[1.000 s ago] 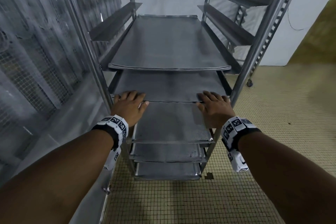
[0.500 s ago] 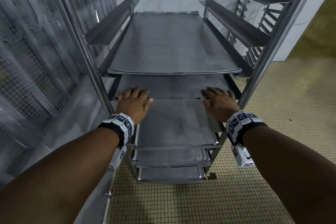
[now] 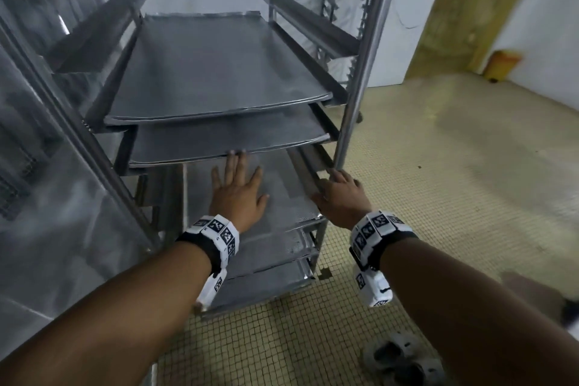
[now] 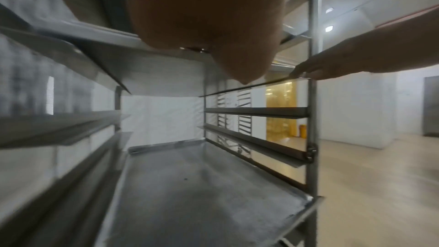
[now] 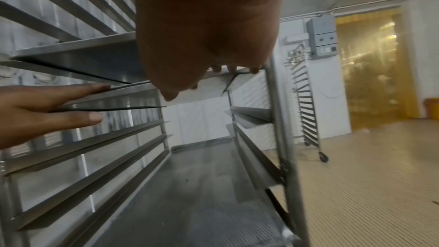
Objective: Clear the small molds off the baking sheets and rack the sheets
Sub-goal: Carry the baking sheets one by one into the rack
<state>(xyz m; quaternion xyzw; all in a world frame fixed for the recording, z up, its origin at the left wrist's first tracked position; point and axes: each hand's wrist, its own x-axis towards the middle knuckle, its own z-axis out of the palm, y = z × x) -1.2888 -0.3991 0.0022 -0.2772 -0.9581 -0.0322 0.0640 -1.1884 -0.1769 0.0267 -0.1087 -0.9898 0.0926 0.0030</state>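
Observation:
A steel rolling rack (image 3: 360,72) holds several bare baking sheets; no small molds are in view. The second sheet (image 3: 225,138) lies under the top sheet (image 3: 213,72), its front edge sticking out a little further. My left hand (image 3: 237,178) reaches over a perforated sheet (image 3: 282,194) with straight fingers, and its tips touch the second sheet's front edge. My right hand (image 3: 340,194) is at the rack's right side by the front post, fingers curled over a side rail (image 3: 308,163). The right wrist view shows those fingertips (image 5: 231,69) hooked over the rail's edge.
More sheets (image 3: 266,254) sit on the lowest levels. A steel wall (image 3: 47,197) stands close on the left. Tiled floor (image 3: 438,182) stretches to the right, with shoes (image 3: 404,360) near my feet and a yellow bin (image 3: 501,64) far off. A second rack (image 5: 306,100) stands by the wall.
Both hands were on the second sheet's front edge. My left hand has slid toward the middle of that edge, my right hand has gone to the right side rail, and the view swung right.

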